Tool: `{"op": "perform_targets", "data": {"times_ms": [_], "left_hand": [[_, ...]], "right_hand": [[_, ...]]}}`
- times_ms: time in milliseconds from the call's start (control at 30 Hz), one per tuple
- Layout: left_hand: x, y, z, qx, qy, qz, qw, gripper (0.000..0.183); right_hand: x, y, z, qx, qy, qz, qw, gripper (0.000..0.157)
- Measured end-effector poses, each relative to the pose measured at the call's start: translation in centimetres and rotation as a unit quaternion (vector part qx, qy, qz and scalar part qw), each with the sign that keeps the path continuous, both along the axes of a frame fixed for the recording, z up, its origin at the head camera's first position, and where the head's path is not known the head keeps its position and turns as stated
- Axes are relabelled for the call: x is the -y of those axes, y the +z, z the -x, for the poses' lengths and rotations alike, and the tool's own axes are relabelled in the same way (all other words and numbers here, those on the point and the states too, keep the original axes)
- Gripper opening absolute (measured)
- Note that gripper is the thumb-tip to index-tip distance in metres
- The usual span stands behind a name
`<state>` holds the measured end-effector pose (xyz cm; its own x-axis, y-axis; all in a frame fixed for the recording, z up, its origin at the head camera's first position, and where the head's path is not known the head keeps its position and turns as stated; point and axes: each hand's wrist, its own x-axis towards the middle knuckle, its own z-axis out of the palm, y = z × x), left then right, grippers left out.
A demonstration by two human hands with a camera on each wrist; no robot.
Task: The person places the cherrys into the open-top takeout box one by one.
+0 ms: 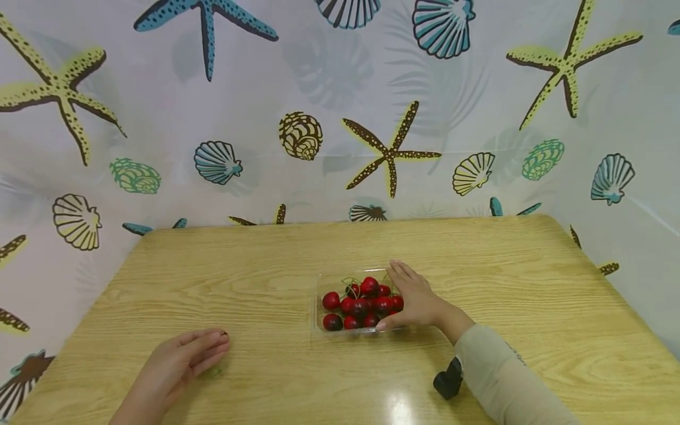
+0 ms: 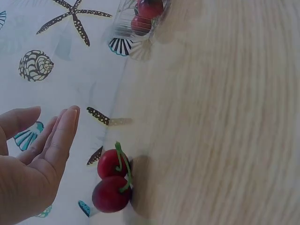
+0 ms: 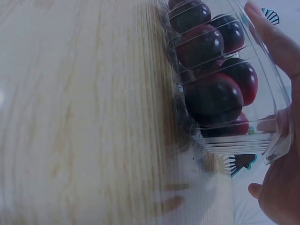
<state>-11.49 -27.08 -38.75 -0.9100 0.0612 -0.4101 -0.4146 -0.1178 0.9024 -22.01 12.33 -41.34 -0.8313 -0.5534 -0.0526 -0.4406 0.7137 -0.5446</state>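
Observation:
A clear plastic container [image 1: 313, 313] full of dark red cherries [image 1: 360, 307], some with green stems, sits on the wooden table. My right hand [image 1: 417, 298] grips its right end, the thumb along the near side and the fingers at the far side. In the right wrist view the ribbed container wall [image 3: 239, 140] lies against the hand [image 3: 281, 178]. At the left, my left hand [image 1: 186, 360] is held above the table with its fingers extended. Beside that hand in the left wrist view [image 2: 42, 154] lie two cherries [image 2: 111, 194] with green stems, apart from the fingers; the head view mostly hides them.
A small black object [image 1: 448, 381] is by the right sleeve [image 1: 504, 372]. The table [image 1: 255, 265] has a light wood grain. Behind it and at its sides hangs a white cloth [image 1: 255, 100] printed with starfish and shells.

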Motion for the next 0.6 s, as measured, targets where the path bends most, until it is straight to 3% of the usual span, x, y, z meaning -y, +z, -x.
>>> {"op": "perform_targets", "data": {"times_ms": [100,200,600], "left_hand": [[0.6,-0.6,-0.6,0.016,0.006,0.006,0.9998,0.044],[1.2,-1.0,-1.2,0.026,0.004,0.018,0.9995,0.044],[3.3,-2.7,-2.7,0.079,0.018,-0.002,0.9967,0.022]], "right_hand": [[0.0,0.0,0.0,0.002,0.001,0.001,1.000,0.117],[-0.1,0.0,0.0,0.005,0.001,0.005,1.000,0.119],[0.0,-0.1,-0.1,0.005,0.004,0.011,1.000,0.123]]}}
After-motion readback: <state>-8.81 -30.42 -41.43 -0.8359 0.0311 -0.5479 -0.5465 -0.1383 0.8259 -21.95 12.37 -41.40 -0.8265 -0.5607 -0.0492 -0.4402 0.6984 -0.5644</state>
